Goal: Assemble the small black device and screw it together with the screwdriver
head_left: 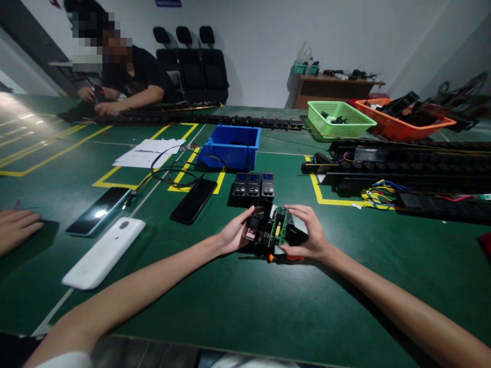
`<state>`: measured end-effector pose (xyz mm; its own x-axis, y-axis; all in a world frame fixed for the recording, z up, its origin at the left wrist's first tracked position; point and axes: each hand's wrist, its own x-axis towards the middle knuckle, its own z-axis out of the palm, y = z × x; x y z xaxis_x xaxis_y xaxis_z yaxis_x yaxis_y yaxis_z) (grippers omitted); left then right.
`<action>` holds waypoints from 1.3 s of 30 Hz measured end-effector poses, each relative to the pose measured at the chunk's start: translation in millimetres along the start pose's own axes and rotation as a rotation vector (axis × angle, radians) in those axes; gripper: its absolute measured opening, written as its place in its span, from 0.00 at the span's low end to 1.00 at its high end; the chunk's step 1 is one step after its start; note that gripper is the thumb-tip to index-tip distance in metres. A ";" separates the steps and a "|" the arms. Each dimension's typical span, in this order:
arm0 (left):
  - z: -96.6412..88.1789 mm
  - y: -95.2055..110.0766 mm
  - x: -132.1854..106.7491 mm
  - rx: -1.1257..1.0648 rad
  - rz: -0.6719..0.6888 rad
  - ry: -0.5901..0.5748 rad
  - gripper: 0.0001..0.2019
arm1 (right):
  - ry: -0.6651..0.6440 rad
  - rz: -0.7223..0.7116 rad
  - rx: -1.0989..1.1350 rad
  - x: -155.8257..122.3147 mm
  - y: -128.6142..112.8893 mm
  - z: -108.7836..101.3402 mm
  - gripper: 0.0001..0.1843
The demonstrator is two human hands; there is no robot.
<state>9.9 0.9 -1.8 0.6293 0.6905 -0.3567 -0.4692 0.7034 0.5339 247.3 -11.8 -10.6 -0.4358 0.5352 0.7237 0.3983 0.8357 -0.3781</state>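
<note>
Both hands are closed around an opened black electronic module above the green table. My left hand grips its dark housing part from the left. In my right hand is the other side, where a green circuit board with small components stands exposed. Whether the two halves still touch, I cannot tell. Just below the hands lies a screwdriver with an orange and black handle, its shaft pointing left. Behind the module, several black modules with small screens stand side by side.
Left of my hands lie a black phone, a bluish phone and a white device. A blue bin stands farther back. Black rails with wires and green and orange baskets occupy the right. Another person's hand rests far left.
</note>
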 end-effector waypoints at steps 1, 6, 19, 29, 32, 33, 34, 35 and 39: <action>1.3 -1.1 -0.3 0.031 0.021 0.000 0.19 | 0.020 0.006 0.006 -0.4 -0.1 -0.3 0.49; 4.4 -5.2 -1.9 0.087 0.085 0.017 0.19 | 0.093 0.036 0.036 -1.1 -0.6 -1.7 0.48; 7.3 -8.3 -3.5 0.198 0.135 0.039 0.18 | 0.034 -0.005 0.020 -1.1 -1.4 -0.2 0.48; 2.9 -10.2 -2.0 0.201 0.180 -0.002 0.21 | -0.012 0.011 0.033 -0.3 -0.6 -0.7 0.48; 4.1 -10.2 -3.1 0.188 0.197 0.005 0.21 | -0.015 0.024 0.037 -0.1 -0.5 0.0 0.47; 4.8 -10.1 -3.6 0.187 0.199 0.003 0.22 | -0.018 0.026 0.036 0.0 -0.4 0.1 0.47; 5.4 -10.0 -4.1 0.192 0.199 -0.001 0.22 | -0.024 0.022 0.034 0.1 -0.3 0.2 0.47; 6.1 -9.8 -4.5 0.202 0.197 -0.007 0.23 | -0.031 0.015 0.032 0.2 -0.2 0.1 0.47; 7.7 -9.6 -5.2 0.256 0.203 -0.027 0.24 | -0.054 -0.030 0.019 0.5 0.2 -0.4 0.48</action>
<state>15.9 -10.7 0.8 0.5567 0.8051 -0.2045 -0.4181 0.4843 0.7685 247.4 -11.4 -10.1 -0.4903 0.5156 0.7027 0.3696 0.8531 -0.3681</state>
